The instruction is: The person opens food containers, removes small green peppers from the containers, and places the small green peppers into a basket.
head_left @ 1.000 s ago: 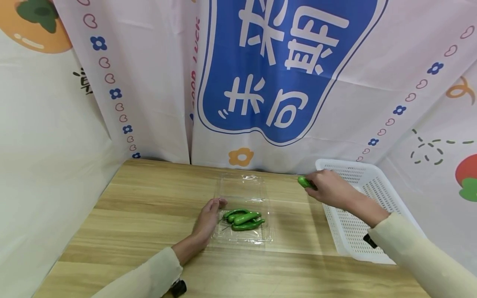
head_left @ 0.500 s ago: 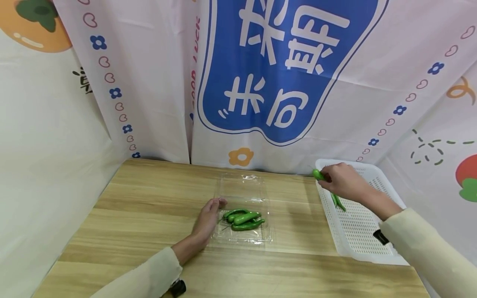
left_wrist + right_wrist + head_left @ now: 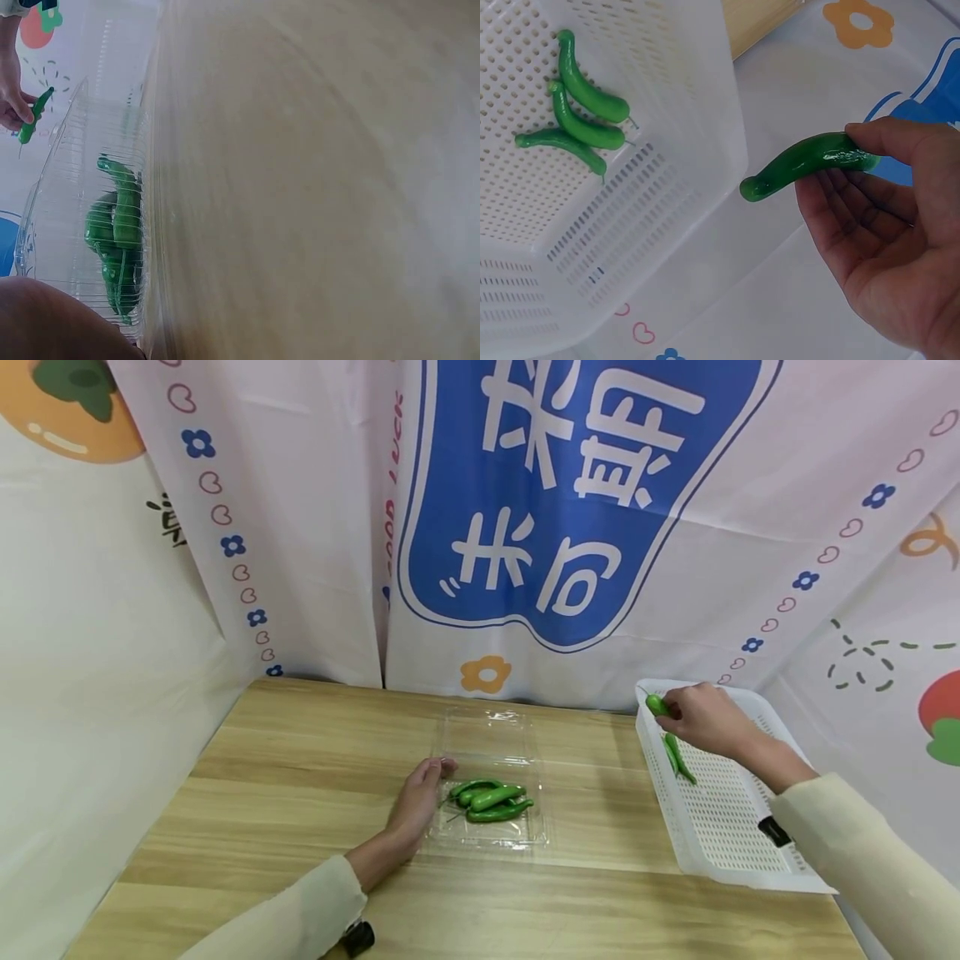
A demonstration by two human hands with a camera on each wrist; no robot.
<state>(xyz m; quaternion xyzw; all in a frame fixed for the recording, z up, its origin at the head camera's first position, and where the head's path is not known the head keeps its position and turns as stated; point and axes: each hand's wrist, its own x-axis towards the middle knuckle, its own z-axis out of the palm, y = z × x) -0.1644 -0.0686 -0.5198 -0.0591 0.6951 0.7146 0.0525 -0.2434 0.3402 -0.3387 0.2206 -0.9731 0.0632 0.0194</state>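
The held pepper (image 3: 810, 163) has smooth, glossy skin with a bright wet-looking highlight. The peppers (image 3: 498, 811) in the container are just as slick. That container (image 3: 64, 195) is thin, transparent plastic, ribbed and full of sharp glints. The basket (image 3: 712, 112) is rigid, perforated plastic with a satin sheen. The tabletop (image 3: 285, 777) has a smooth wood-grain surface, softly reflective; real timber or laminate is hard to tell. The backdrop (image 3: 322, 527) is creased printed cloth, and the sleeves (image 3: 855, 852) look matt, soft fabric.
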